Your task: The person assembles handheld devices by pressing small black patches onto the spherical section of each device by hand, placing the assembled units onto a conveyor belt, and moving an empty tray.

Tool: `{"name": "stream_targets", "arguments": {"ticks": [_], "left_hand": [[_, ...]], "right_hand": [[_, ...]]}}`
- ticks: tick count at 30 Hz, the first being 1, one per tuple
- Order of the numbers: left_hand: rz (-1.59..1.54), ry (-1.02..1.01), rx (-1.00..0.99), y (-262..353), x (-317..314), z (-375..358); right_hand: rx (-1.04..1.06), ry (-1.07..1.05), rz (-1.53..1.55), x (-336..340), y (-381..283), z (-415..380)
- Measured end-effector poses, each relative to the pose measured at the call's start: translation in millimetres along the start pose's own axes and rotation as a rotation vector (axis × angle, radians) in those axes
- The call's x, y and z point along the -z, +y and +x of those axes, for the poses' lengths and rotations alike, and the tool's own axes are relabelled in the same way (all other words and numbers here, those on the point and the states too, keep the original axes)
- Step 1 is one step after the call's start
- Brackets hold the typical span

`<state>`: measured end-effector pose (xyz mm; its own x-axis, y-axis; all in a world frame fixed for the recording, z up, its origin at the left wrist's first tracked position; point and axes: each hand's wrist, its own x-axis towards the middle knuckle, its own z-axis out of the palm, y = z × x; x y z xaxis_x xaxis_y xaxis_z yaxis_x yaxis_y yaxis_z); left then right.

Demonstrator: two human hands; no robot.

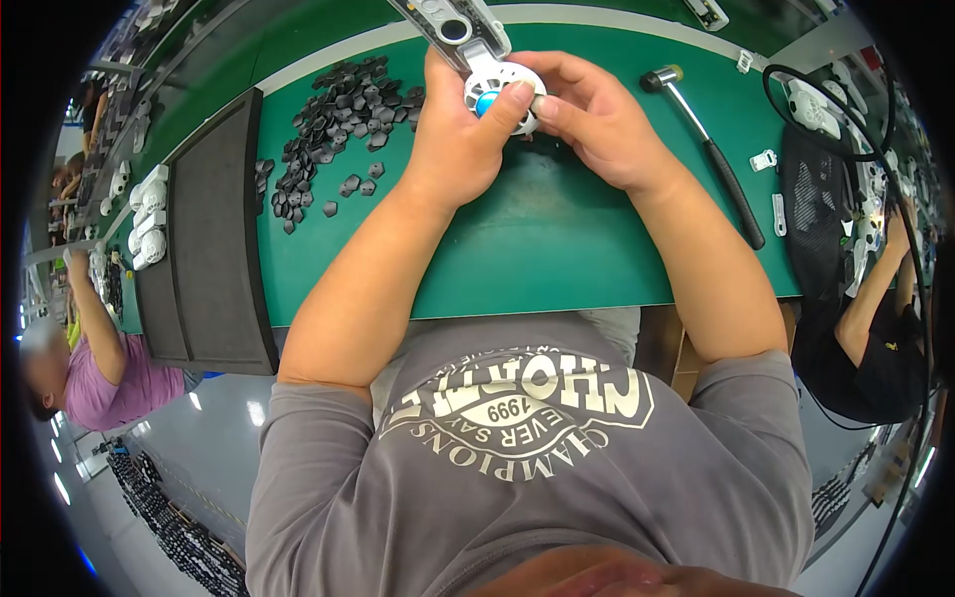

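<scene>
The left hand grips a white round housing; the right hand pinches its rim, apparently close fingerwork needing steady support. Black pentagonal pieces lie beyond the left hand, a hammer right of the right hand.

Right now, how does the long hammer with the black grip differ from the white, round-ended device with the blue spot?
The hammer lies untouched on the green table; the device is held in the left hand. The hammer has a plain metal shaft; the device ends in a white disc. Both are longer than wide.
</scene>
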<state>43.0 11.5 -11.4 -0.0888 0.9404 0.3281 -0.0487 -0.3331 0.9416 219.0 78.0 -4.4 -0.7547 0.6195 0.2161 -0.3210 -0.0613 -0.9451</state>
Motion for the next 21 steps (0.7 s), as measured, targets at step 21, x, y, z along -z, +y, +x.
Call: {"name": "stream_targets", "arguments": {"ticks": [21], "left_hand": [[-0.234, 0.014, 0.195, 7, 1, 6]], "right_hand": [[-0.149, 0.342, -1.723, 54, -17, -11]]}}
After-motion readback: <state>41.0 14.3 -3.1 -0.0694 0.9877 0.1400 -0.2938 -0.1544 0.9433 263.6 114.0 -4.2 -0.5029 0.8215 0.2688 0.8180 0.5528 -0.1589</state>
